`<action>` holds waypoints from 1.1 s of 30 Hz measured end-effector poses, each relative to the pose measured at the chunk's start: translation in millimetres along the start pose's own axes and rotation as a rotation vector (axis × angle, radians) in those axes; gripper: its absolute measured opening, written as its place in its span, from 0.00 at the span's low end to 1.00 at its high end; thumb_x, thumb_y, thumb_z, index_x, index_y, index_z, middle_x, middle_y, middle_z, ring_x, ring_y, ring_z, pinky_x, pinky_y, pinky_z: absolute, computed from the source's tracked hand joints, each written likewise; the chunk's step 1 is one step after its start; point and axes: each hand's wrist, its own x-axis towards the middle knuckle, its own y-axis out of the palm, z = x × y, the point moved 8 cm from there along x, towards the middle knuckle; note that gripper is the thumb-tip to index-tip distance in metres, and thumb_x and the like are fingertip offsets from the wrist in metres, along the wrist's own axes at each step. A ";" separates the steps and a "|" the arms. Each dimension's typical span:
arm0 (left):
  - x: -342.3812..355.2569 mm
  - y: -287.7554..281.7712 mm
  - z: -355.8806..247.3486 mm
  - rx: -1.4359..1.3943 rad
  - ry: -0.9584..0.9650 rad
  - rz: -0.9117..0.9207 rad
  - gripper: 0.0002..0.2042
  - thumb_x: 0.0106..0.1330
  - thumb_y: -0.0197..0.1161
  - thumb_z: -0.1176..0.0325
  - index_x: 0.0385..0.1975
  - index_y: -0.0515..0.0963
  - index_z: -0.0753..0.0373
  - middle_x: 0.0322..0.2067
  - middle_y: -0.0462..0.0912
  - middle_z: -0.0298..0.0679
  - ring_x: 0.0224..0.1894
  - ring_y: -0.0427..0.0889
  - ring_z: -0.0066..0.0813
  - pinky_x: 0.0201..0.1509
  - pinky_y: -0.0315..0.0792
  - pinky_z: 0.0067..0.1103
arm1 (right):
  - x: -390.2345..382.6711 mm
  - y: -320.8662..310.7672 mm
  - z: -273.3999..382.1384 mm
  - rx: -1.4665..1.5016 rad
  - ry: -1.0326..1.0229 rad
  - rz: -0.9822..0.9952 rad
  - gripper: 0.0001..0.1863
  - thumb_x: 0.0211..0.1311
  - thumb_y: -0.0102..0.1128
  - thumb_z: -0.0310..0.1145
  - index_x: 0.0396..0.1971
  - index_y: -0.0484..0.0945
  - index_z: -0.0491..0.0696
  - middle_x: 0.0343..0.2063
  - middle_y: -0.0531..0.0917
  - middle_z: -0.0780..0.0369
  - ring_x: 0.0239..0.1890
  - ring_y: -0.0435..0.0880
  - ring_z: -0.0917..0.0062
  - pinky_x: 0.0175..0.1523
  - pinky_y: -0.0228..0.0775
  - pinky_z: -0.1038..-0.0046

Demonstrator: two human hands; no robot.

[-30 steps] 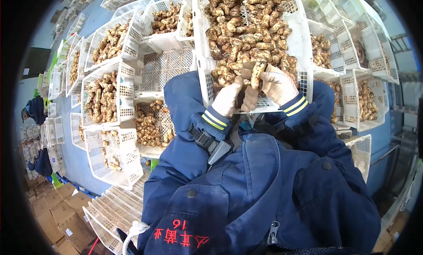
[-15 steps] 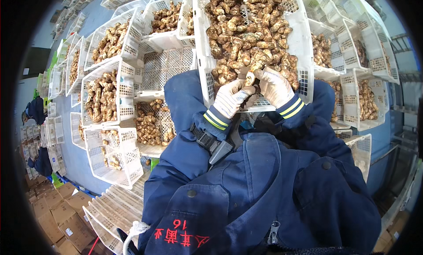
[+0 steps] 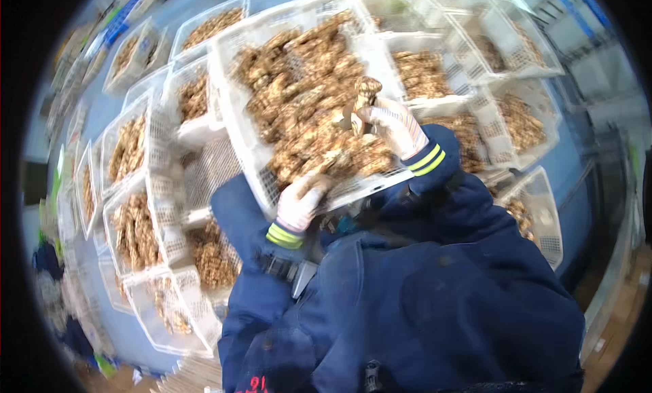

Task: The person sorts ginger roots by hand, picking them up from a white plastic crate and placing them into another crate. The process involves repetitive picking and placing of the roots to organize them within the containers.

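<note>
Currently pinching a single stubby, brown-and-cream mushroom (image 3: 367, 87) in the right grip (image 3: 394, 125), white-gloved with thin stripes, fingers closing round the stem and cap pointing up and away. Holding it above a broad heap of knobbly, golden-brown mushrooms (image 3: 305, 94), mostly beyond and left of that grip, inside a large, white, perforated plastic crate (image 3: 373, 187). Holding the left grip (image 3: 301, 201), also white-gloved, over the near left corner of the same crate, left of and nearer the body than the right grip; curling its fingers, but blurring too much to tell how far open or whether holding anything. Working amid smaller, white, mesh-sided plastic crates (image 3: 170, 220), filling space well left of the left grip and right of the right grip.
</note>
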 end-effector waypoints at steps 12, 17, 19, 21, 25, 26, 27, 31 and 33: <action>9.2 -0.9 35.9 -0.124 -0.236 -0.022 0.15 0.65 0.60 0.60 0.39 0.79 0.69 0.28 0.81 0.32 0.24 0.72 0.15 0.30 0.66 0.12 | -46.0 -366.1 -4.9 0.074 0.131 -0.737 0.17 0.63 0.50 0.31 0.51 0.66 0.42 0.42 0.77 0.51 0.45 0.76 0.68 0.56 0.70 0.68; 2.9 -7.1 34.1 -0.091 -0.236 -0.057 0.15 0.65 0.59 0.61 0.39 0.78 0.69 0.30 0.81 0.35 0.29 0.76 0.19 0.34 0.70 0.14 | -27.0 -393.6 211.5 0.170 -0.440 -0.855 0.25 0.67 0.45 0.41 0.55 0.64 0.37 0.35 0.80 0.50 0.43 0.78 0.61 0.57 0.68 0.65; 7.0 -1.3 33.2 -0.136 -0.237 -0.031 0.14 0.65 0.60 0.62 0.40 0.78 0.69 0.30 0.81 0.35 0.29 0.77 0.20 0.35 0.70 0.15 | -28.6 -379.3 257.6 0.022 -0.477 -0.835 0.27 0.67 0.46 0.43 0.56 0.64 0.35 0.42 0.79 0.45 0.51 0.77 0.59 0.60 0.67 0.65; 7.4 0.9 31.6 -0.154 -0.236 -0.031 0.14 0.64 0.61 0.64 0.41 0.77 0.69 0.31 0.81 0.36 0.30 0.77 0.20 0.37 0.71 0.15 | -9.3 -342.3 255.2 -0.053 -0.410 -0.680 0.23 0.68 0.43 0.39 0.55 0.67 0.37 0.49 0.76 0.44 0.51 0.77 0.58 0.63 0.64 0.64; 6.6 6.3 16.3 -0.165 -0.279 -0.070 0.13 0.64 0.59 0.71 0.46 0.74 0.69 0.37 0.80 0.37 0.36 0.78 0.21 0.39 0.73 0.17 | 13.5 -218.5 186.4 -0.332 -0.389 -0.338 0.20 0.67 0.47 0.38 0.50 0.73 0.38 0.40 0.81 0.53 0.44 0.81 0.70 0.51 0.72 0.73; 6.8 2.4 11.8 -0.128 -0.240 -0.064 0.13 0.63 0.58 0.72 0.47 0.73 0.70 0.33 0.80 0.37 0.34 0.77 0.21 0.34 0.73 0.17 | 14.8 -183.9 163.3 -0.358 -0.371 -0.288 0.20 0.67 0.47 0.39 0.50 0.73 0.39 0.38 0.82 0.54 0.43 0.80 0.73 0.49 0.72 0.75; 4.7 3.9 20.2 -0.333 -0.195 -0.045 0.13 0.63 0.57 0.73 0.45 0.73 0.72 0.29 0.79 0.38 0.29 0.76 0.21 0.29 0.70 0.16 | 22.9 -150.0 141.2 -0.383 -0.357 -0.225 0.20 0.67 0.48 0.39 0.51 0.73 0.39 0.36 0.82 0.56 0.42 0.80 0.76 0.47 0.71 0.78; 1.7 0.3 4.7 -0.220 -0.162 -0.139 0.11 0.66 0.55 0.67 0.39 0.77 0.70 0.24 0.80 0.37 0.22 0.76 0.19 0.26 0.70 0.15 | 58.3 -31.1 62.5 -0.903 -0.239 0.141 0.20 0.63 0.51 0.35 0.53 0.72 0.43 0.39 0.82 0.58 0.40 0.79 0.75 0.48 0.69 0.74; -0.8 -7.3 11.7 -0.248 -0.221 -0.131 0.16 0.67 0.56 0.59 0.37 0.77 0.69 0.28 0.81 0.38 0.24 0.77 0.20 0.28 0.71 0.15 | 81.1 2.6 37.8 -1.262 -0.253 0.147 0.20 0.61 0.53 0.36 0.52 0.72 0.46 0.42 0.79 0.54 0.47 0.77 0.64 0.53 0.67 0.70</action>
